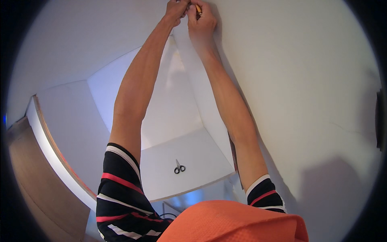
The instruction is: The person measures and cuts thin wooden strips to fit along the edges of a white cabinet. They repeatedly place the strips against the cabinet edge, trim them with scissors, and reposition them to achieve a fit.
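Note:
Both my arms reach up to the top edge of the view, where the wall meets the upper corner of a white cabinet. My left hand (176,11) is closed, its fingertips close to those of the right; whatever it holds is hidden. My right hand (202,24) is closed around a small yellow-orange object (198,10) with a dark end, mostly covered by the fingers, so its kind cannot be made out. Well below the hands, a pair of scissors (178,167) with black handles lies on the white shelf (209,155), blades pointing away from me.
A pale wall (290,80) rises close along my right arm. The open white cabinet compartment (167,101) lies between my arms. On the left are a bright white edge strip (52,155) and a brown wooden panel (40,181). Orange cloth (234,222) shows at the bottom.

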The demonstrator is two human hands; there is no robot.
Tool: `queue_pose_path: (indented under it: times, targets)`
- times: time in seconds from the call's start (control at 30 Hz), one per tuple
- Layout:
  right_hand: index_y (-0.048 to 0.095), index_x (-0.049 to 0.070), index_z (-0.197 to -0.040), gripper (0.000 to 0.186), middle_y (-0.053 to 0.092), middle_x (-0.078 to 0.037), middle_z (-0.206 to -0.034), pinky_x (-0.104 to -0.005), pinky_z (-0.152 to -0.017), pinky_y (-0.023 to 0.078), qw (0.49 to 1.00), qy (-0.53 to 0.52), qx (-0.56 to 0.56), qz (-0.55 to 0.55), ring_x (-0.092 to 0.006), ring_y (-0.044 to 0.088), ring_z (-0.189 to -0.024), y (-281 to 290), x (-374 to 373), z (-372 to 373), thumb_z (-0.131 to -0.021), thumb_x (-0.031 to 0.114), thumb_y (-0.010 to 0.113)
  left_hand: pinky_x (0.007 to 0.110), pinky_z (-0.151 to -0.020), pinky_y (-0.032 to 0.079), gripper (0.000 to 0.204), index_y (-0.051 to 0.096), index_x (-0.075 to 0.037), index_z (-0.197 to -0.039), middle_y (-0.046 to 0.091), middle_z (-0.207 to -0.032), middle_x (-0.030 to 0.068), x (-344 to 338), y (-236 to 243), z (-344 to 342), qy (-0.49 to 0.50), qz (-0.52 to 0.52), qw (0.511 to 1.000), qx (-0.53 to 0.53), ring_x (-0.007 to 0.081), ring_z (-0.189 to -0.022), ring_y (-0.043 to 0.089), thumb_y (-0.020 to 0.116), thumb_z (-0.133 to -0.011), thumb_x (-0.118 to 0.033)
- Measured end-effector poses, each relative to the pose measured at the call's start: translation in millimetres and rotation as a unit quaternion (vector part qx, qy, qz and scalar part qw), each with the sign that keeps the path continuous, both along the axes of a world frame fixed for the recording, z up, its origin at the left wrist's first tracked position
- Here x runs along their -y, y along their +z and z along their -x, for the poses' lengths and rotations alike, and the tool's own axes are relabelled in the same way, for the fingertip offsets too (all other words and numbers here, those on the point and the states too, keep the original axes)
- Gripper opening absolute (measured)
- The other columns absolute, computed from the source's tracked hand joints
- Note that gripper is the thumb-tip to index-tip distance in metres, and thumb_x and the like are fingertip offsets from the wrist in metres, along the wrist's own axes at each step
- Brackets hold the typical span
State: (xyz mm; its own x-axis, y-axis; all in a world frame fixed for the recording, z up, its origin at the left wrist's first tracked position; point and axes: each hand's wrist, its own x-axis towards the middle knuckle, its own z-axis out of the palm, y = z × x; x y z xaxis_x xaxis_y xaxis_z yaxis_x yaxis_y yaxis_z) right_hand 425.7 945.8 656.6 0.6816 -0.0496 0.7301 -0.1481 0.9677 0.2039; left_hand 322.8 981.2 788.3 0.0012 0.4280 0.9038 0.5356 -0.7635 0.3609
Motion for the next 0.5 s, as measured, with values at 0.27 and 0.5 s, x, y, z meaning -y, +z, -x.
queue_pose_path:
  times: [0.27, 0.5]
  targets:
    - [0.069, -0.002, -0.106, 0.020, 0.073, -0.010, -0.092, -0.0303, -0.071, 0.053, 0.999, -0.038, -0.008, -0.027, -0.0152, 0.067, -0.077, 10.5, 45.8, -48.2, -0.103, 0.016, 0.060, 0.030, -0.046, 0.040, 0.022, 0.057, -0.009, -0.087, 0.059, -0.070, 0.0028, -5.4, -1.1, -8.3, -0.014, -0.031, 0.999, 0.020, 0.0139, -0.057, 0.052, 0.073, -0.094, -0.023]
    - [0.066, -0.003, -0.106, 0.023, 0.068, -0.014, -0.083, -0.0341, -0.069, 0.052, 0.990, -0.132, 0.035, 0.021, -0.0202, 0.065, -0.074, 46.8, 34.3, -56.2, -0.097, 0.017, 0.062, 0.032, -0.049, 0.042, 0.024, 0.064, -0.005, -0.092, 0.060, -0.068, 0.0030, -12.0, -7.4, -14.1, -0.055, -0.106, 0.993, 0.017, 0.0148, -0.057, 0.053, 0.076, -0.090, -0.026]
